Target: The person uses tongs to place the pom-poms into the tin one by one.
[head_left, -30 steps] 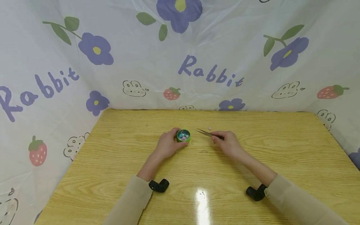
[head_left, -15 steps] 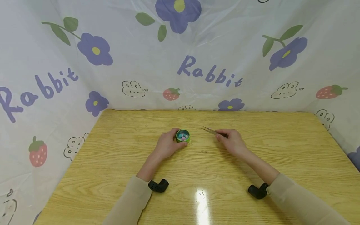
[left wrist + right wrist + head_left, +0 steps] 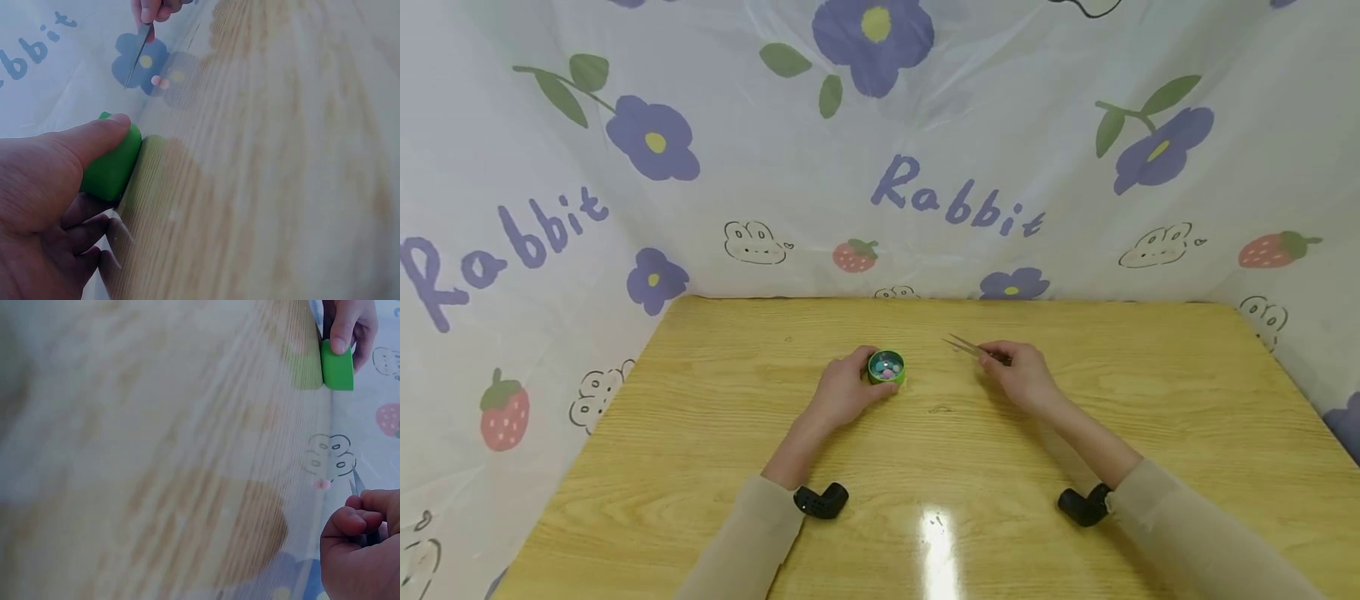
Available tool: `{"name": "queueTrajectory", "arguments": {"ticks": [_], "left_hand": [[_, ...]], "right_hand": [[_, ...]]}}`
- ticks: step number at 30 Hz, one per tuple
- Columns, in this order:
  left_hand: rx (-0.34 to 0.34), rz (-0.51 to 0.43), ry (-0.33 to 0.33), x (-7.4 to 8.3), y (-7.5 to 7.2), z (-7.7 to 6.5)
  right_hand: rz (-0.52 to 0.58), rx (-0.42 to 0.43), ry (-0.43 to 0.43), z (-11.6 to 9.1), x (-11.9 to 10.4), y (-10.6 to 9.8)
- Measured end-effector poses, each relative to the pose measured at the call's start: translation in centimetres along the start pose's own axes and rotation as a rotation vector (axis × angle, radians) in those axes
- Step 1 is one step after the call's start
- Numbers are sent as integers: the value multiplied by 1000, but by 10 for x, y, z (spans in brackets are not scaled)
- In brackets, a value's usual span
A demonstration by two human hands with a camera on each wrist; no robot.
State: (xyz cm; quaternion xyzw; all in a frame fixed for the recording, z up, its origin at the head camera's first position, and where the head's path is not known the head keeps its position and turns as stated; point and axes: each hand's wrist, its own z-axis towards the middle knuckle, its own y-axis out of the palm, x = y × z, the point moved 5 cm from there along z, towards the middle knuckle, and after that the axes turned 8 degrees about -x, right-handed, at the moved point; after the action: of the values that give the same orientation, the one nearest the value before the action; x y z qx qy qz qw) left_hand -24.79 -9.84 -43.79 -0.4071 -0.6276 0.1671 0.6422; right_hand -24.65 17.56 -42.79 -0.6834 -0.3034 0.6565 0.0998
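Observation:
My left hand (image 3: 844,390) grips a small round green container (image 3: 887,382) on the table, thumb on its near side. Inside it lie several pink, blue and pale beads. Tweezers (image 3: 967,344) are pinched in my right hand (image 3: 1022,379), right of the container. Their two tips stand slightly apart and point left. A small pink bead (image 3: 156,80) lies on the table close to the tips; in the head view the tweezers partly overlap it. In the right wrist view the bead (image 3: 322,484) shows beside the tips, not between them.
A glossy wood-grain table (image 3: 925,467) extends around both hands. Behind it and at its sides hangs a white cloth (image 3: 820,183) printed with flowers, rabbits and strawberries. A black camera mount sits at each wrist.
My right hand has moved right and slightly away with the tweezers, bringing their tips from beside the container to the loose pink bead. My left hand keeps its hold on the container.

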Motion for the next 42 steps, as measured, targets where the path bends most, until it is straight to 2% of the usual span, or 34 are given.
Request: {"name": "queueTrajectory", "arguments": {"ticks": [9, 19, 42], "left_hand": [[-1, -7, 16, 0, 1, 0], [2, 1, 14, -2, 1, 0], [1, -2, 16, -3, 2, 1]], "right_hand": [[-53, 28, 5, -1, 5, -5], [-72, 11, 56, -2, 14, -4], [-104, 11, 17, -5, 15, -3]]}}
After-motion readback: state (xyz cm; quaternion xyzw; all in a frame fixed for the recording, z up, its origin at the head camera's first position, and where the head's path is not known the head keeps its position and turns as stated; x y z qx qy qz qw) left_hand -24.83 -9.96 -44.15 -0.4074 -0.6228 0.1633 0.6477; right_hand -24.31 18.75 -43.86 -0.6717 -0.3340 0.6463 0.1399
